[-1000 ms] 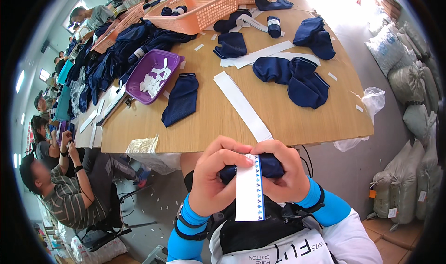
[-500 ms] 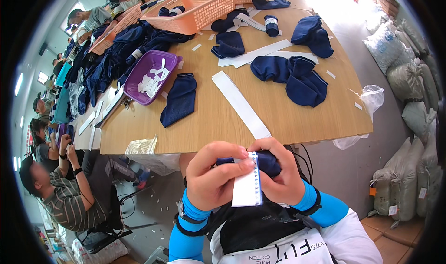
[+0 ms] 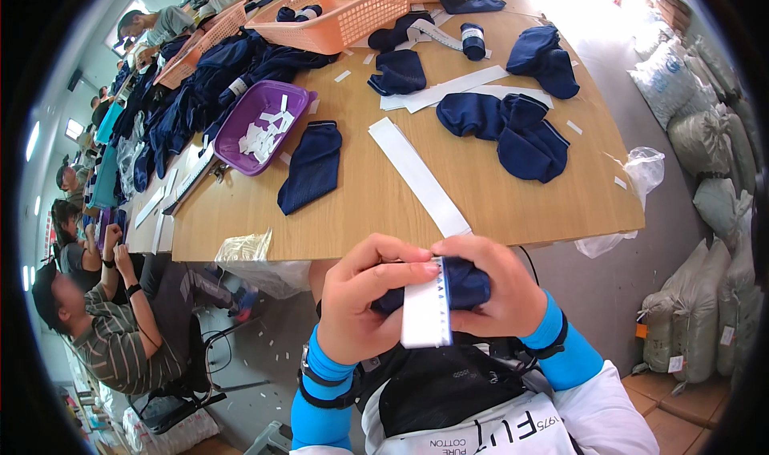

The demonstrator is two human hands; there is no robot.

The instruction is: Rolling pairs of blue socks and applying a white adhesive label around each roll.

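Observation:
Just off the near table edge, both my hands hold a rolled navy sock (image 3: 471,287) crossed by a white paper band (image 3: 426,317) with a blue patterned edge. My left hand (image 3: 356,295) presses the band against the roll with its fingers, and the band's lower end hangs loose. My right hand (image 3: 513,291) is wrapped round the roll's right end. Beyond them lie a stack of white paper strips (image 3: 416,175), a flat navy sock (image 3: 312,167) and a bunched pair of navy socks (image 3: 529,146). A banded sock roll (image 3: 473,42) stands farther back.
A purple tray (image 3: 224,146) holds small white paper pieces. Orange baskets (image 3: 360,10) and a heap of navy socks (image 3: 188,106) fill the far left. A person in a striped shirt (image 3: 104,339) sits at left. Packed sacks (image 3: 693,319) line the right side.
My right hand has shifted slightly right and opened its grip wider round the roll. More of the navy sock shows on both sides of the band, which sits straighter.

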